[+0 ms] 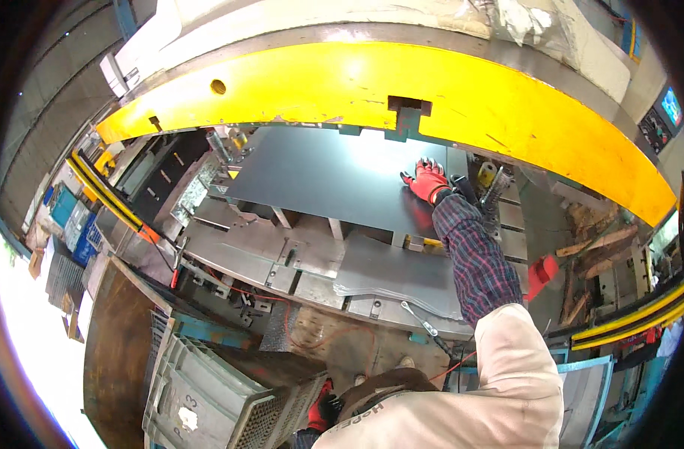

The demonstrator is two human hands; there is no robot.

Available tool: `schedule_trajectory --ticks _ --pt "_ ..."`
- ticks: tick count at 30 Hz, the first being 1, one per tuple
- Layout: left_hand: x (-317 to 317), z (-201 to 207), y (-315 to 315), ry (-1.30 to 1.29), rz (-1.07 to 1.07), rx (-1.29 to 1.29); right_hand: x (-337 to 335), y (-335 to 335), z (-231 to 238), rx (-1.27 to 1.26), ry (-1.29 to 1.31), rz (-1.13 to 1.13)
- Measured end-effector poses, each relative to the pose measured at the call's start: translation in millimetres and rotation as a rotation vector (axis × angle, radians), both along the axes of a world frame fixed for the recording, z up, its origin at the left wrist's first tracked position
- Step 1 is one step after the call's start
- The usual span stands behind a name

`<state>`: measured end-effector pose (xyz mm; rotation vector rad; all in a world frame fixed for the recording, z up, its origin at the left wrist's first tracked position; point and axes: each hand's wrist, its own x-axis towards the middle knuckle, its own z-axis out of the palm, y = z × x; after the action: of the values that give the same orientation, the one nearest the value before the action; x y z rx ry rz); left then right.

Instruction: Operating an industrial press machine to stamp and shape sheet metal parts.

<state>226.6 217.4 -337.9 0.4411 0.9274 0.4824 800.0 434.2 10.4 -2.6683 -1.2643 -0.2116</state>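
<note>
My right hand (429,180), in a red and black glove, lies on the right part of a large dark metal sheet (319,176), its fingers stretched out and spread. The sheet rests on the die of a press, under the yellow ram beam (282,82). A stack of cut metal sheets (398,273) with a wavy edge lies nearer me on the press bed. My left hand (324,408), gloved alike, is low beside the grey plastic crate (207,389); its fingers are mostly hidden, so I cannot tell whether it grips anything.
A ratchet wrench (424,322) lies at the bed's front edge (312,292). Guide posts with springs (495,187) stand right of the sheet. Yellow and black light guards (110,194) flank the press. A rusty brown panel (121,344) stands left of the crate.
</note>
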Motion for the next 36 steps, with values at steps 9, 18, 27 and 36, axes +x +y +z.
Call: schedule_trajectory --ticks 9,18,27,36 --pt "51.9 181.5 25.4 0.812 -0.725 1.112 -287.4 -96.5 3.6 -0.443 1.181 1.541" --pt "85.4 211.3 49.0 0.652 0.146 1.157 -368.1 -182.7 -169.6 -0.162 2.968 0.412" --pt "-0.9 12.0 30.7 0.581 -1.464 1.046 -245.3 -290.5 -259.5 0.161 1.904 0.280" --pt "-26.4 25.0 20.3 0.638 -0.525 0.707 -184.5 -590.5 -488.0 -0.532 0.693 0.862"
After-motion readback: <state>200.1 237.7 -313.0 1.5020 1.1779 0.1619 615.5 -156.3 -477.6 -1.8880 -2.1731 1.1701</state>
